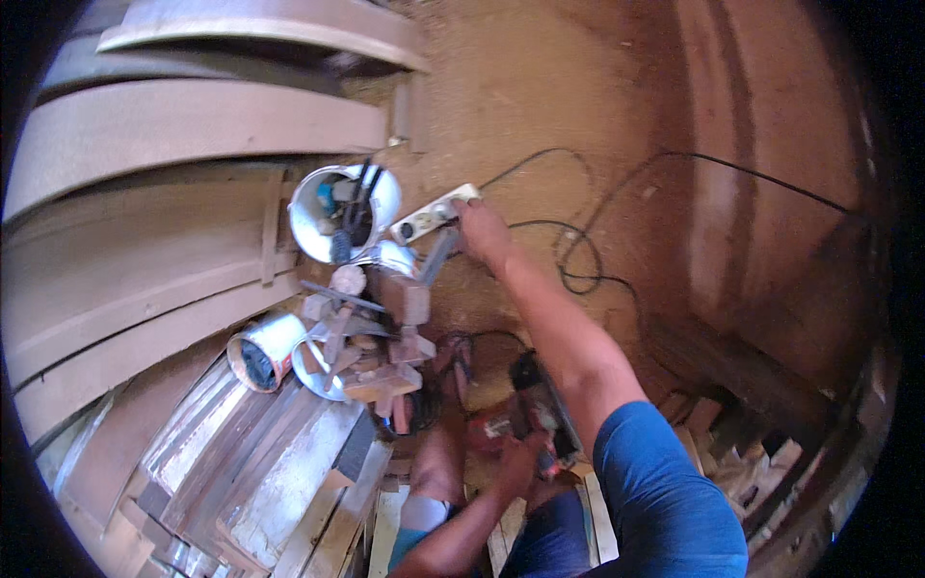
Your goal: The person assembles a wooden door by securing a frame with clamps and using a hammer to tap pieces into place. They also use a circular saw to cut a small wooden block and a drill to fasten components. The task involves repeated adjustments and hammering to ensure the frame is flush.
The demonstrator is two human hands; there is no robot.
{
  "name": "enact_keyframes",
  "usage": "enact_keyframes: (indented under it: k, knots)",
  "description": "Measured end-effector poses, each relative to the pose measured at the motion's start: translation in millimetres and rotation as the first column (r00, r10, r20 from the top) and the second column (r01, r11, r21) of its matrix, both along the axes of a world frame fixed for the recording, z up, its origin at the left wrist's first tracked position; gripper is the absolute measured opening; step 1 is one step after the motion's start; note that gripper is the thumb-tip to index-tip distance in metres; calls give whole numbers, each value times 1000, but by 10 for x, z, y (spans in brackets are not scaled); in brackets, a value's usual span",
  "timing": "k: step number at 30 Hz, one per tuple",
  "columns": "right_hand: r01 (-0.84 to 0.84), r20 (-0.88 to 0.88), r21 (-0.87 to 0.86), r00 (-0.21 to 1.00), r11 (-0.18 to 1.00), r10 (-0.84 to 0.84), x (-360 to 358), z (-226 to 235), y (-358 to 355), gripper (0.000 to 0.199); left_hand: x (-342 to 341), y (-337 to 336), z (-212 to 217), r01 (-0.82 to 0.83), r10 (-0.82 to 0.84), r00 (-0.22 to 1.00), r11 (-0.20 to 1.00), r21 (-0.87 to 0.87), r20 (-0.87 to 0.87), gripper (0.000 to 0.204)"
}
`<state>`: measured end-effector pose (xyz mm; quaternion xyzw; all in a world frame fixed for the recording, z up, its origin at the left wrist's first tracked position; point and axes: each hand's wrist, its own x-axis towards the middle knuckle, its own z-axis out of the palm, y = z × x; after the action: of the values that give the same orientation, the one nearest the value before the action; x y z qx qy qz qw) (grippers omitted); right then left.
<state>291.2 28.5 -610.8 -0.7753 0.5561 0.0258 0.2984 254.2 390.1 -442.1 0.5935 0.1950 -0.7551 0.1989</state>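
The right hand (483,231) touches one end of the power strip (432,218) beside the bucket (306,212); I cannot tell whether its fingers grip. The left hand (521,457) holds the red tool (545,418) near the legs.

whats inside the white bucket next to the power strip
Inside the white bucket are a teal item and long dark pieces, too blurred to identify. Whatever lies beneath them is covered and can't be seen.

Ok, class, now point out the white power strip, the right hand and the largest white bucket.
White power strip (427,221), head view: its socket face.
Right hand (479,227), head view: back of the hand.
Largest white bucket (307,214), head view: its inner wall.
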Motion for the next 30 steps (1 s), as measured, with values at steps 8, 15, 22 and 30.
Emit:
enact_keyframes:
  k: [8,15,22,30]
  knots:
    - [580,71,317,774,750,-629,-1579,2650,2086,28,-16,-466,916,-103,78,990,966,-236,-113,50]
    - [506,265,287,774,814,-575,-1862,4768,3427,53,-142,-370,2562,191,-279,951,872,-450,-136,56]
    - [787,327,250,480,564,-814,-1850,5730,4256,56,-396,20,3837,514,-628,778,638,-574,-2,57]
    - [868,336,293,298,400,-893,-2521,5910,4930,54,-937,7,4706,687,-917,34,-267,-675,397,88]
